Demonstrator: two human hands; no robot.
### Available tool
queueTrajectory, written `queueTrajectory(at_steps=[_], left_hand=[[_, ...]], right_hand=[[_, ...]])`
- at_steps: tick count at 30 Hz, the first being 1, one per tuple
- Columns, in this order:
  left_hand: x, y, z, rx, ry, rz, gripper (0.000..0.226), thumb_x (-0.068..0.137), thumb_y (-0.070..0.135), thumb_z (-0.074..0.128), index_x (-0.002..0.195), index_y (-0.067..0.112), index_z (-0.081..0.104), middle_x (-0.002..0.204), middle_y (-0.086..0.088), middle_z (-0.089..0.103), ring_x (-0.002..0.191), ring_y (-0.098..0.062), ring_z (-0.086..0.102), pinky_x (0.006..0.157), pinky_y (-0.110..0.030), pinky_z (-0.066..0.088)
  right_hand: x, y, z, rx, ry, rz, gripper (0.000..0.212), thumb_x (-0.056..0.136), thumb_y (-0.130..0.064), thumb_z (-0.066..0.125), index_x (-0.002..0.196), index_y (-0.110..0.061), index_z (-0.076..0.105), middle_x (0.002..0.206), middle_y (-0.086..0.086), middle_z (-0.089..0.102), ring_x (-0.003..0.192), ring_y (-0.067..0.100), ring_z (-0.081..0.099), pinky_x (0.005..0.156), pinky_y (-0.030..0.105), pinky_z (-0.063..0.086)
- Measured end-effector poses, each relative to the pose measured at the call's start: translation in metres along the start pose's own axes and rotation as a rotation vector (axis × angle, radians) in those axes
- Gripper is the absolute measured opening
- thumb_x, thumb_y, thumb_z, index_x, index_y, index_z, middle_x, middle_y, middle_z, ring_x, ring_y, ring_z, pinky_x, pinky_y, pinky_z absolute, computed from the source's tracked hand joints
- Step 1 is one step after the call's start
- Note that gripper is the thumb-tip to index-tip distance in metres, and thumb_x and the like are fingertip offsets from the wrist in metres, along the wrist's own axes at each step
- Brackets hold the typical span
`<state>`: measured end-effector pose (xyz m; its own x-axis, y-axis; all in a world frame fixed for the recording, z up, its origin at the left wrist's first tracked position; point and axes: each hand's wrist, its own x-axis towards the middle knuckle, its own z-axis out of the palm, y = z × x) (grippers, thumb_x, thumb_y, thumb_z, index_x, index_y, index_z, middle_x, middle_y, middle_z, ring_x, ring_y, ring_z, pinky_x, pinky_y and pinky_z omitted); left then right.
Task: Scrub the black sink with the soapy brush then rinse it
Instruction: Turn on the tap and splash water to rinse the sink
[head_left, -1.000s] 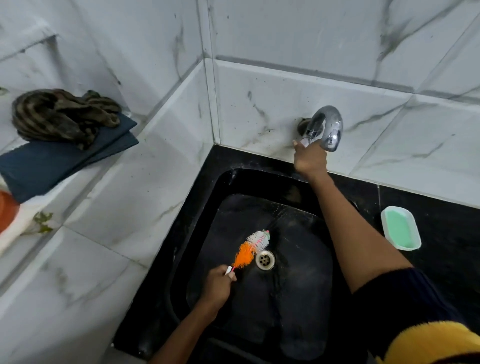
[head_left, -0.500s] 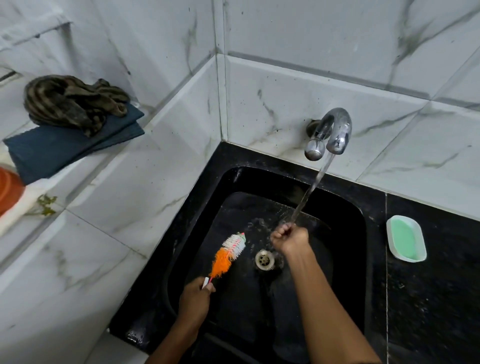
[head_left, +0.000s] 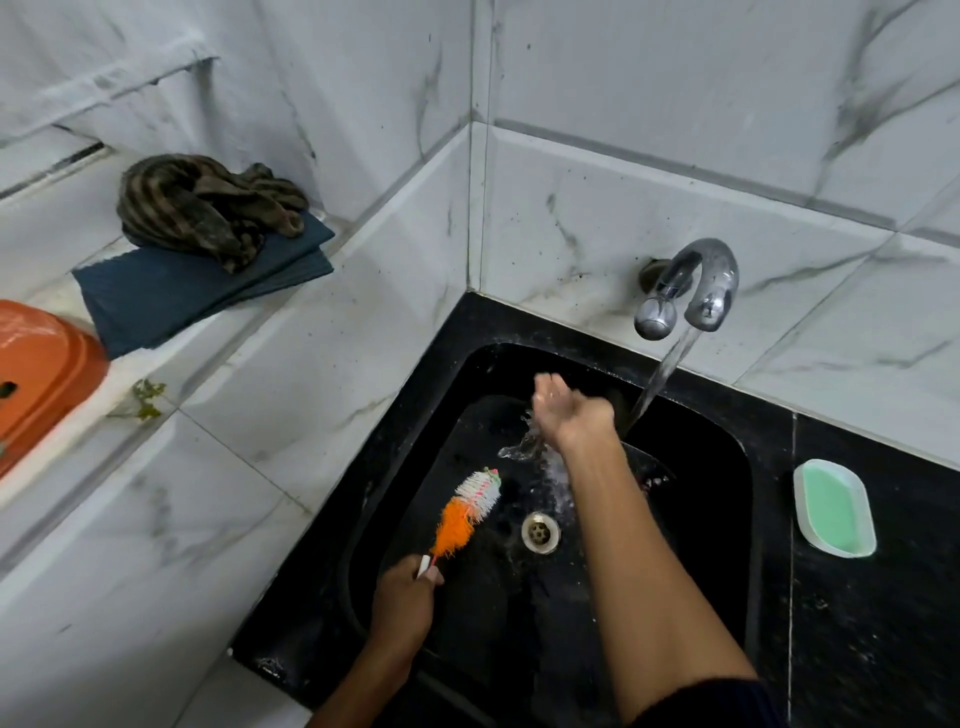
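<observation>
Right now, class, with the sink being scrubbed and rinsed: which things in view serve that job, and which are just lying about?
In use:
black sink
brush, held by the left hand
tap, running
right hand, beside the stream

Lying about:
soap dish
striped cloth
blue towel
orange basin

A black sink (head_left: 717, 519) with a glossy, wet surface is set in speckled, polished black stone. At its bottom sits a shiny metal drain (head_left: 541, 532). A mirror-bright chrome tap (head_left: 691, 291) juts from glossy white marble-look wall tiles (head_left: 623, 156) with grey veins. The brush (head_left: 464, 514) has fuzzy orange and stiff white plastic bristles. A smooth white plastic soap dish (head_left: 834, 508) holds matt green soap. On the tiled ledge's far corner lie soft folded dark blue cloth (head_left: 171, 296) and crumpled striped cloth (head_left: 208, 208).
</observation>
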<state>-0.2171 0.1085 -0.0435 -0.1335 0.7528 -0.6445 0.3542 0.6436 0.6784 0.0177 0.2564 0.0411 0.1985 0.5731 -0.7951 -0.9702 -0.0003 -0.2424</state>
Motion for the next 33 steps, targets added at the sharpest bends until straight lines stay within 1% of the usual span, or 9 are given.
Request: queueTrajectory(at_steps=[7,10,13,16,20,23,26,29,33], left_hand=[[-0.003,0.007,-0.001,-0.016,0.006,0.009,0.021,0.097,0.008,0.055,0.08,0.003,0.065,0.06,-0.004,0.052,0.057,-0.017,0.046,0.057,-0.03,0.034],[-0.002,0.008,-0.003,-0.02,0.007,0.018,0.021,0.098,0.008,0.054,0.082,0.0,0.064,0.06,-0.003,0.051,0.057,-0.017,0.045,0.057,-0.029,0.034],[0.003,0.005,-0.004,-0.007,0.016,0.021,0.023,0.098,0.01,0.055,0.078,0.006,0.065,0.059,-0.003,0.052,0.056,-0.019,0.046,0.059,-0.03,0.035],[0.006,0.004,-0.001,0.009,0.013,0.026,0.023,0.097,0.01,0.056,0.076,0.007,0.064,0.059,-0.005,0.053,0.057,-0.02,0.046,0.059,-0.031,0.034],[0.009,0.004,0.003,-0.001,-0.001,0.053,0.02,0.095,0.007,0.057,0.077,0.003,0.064,0.062,-0.007,0.054,0.059,-0.022,0.047,0.061,-0.034,0.035],[0.012,0.003,0.006,-0.002,-0.002,0.063,0.02,0.093,0.009,0.059,0.074,0.006,0.064,0.06,-0.006,0.053,0.059,-0.022,0.047,0.06,-0.036,0.035],[0.015,0.002,0.007,0.011,0.003,0.068,0.022,0.094,0.011,0.059,0.073,0.01,0.064,0.058,-0.004,0.052,0.057,-0.022,0.046,0.06,-0.034,0.035],[0.019,0.0,0.006,0.019,0.002,0.064,0.024,0.096,0.012,0.057,0.073,0.014,0.064,0.058,-0.001,0.051,0.056,-0.022,0.044,0.059,-0.034,0.033],[0.02,0.0,0.007,0.004,0.003,0.066,0.023,0.096,0.012,0.058,0.075,0.014,0.066,0.06,-0.003,0.052,0.058,-0.023,0.045,0.061,-0.034,0.034]], right_hand=[[-0.015,-0.023,0.053,0.05,-0.185,-0.064,0.036,0.103,-0.008,0.028,0.106,0.012,0.059,0.114,0.028,0.063,0.112,0.037,0.061,0.1,0.042,0.048],[-0.01,-0.024,0.021,0.156,-0.096,-0.029,0.039,0.103,-0.014,0.03,0.093,0.005,0.064,0.094,0.02,0.068,0.088,0.028,0.067,0.079,0.034,0.056],[-0.004,-0.024,-0.018,0.271,0.018,-0.016,0.041,0.1,-0.016,0.025,0.072,-0.012,0.055,0.061,0.005,0.057,0.056,0.015,0.049,0.055,0.024,0.038],[-0.003,-0.024,-0.049,0.329,0.083,-0.003,0.035,0.097,-0.016,0.017,0.072,-0.016,0.041,0.052,0.0,0.038,0.048,0.012,0.029,0.052,0.022,0.022],[-0.009,-0.037,-0.06,0.294,0.187,0.016,0.034,0.099,-0.017,0.019,0.075,-0.013,0.044,0.049,0.005,0.042,0.047,0.012,0.036,0.054,0.019,0.029],[-0.008,-0.055,-0.046,0.191,0.137,-0.081,0.046,0.105,-0.027,0.019,0.101,-0.006,0.06,0.086,0.011,0.068,0.073,0.021,0.068,0.052,0.026,0.057],[-0.011,-0.078,-0.025,0.09,-0.046,-0.141,0.045,0.105,-0.024,0.023,0.132,-0.003,0.053,0.134,0.009,0.057,0.128,0.028,0.052,0.106,0.037,0.043],[-0.018,-0.094,-0.009,-0.026,-0.102,-0.172,0.037,0.103,-0.017,0.028,0.106,0.002,0.059,0.12,0.02,0.063,0.122,0.031,0.056,0.108,0.04,0.041],[-0.014,-0.086,-0.027,-0.086,0.004,-0.096,0.038,0.101,-0.015,0.029,0.111,0.004,0.06,0.112,0.021,0.066,0.112,0.03,0.063,0.087,0.04,0.056]])
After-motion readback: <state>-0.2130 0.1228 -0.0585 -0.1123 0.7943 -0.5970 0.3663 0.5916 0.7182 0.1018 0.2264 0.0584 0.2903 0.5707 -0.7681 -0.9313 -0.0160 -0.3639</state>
